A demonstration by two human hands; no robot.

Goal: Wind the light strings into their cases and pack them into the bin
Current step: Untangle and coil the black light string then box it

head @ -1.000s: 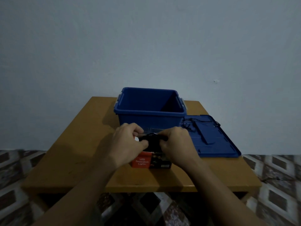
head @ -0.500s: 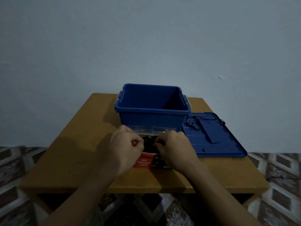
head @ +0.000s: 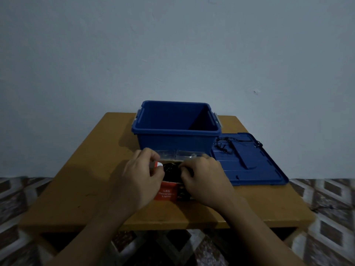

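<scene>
left hand [head: 141, 178] pinches red case [head: 166, 193] flap, right hand [head: 204, 178] fingers [head: 185, 167] grip light string [head: 171, 169] inside; bin [head: 176, 140] wall just behind, lid [head: 255, 169] to right, counter [head: 86, 179] front edge near.

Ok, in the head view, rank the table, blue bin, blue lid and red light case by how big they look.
1. table, clearly largest
2. blue bin
3. blue lid, close to the bin in apparent area, so this pair's order is unsure
4. red light case, clearly smallest, though partly covered
</scene>
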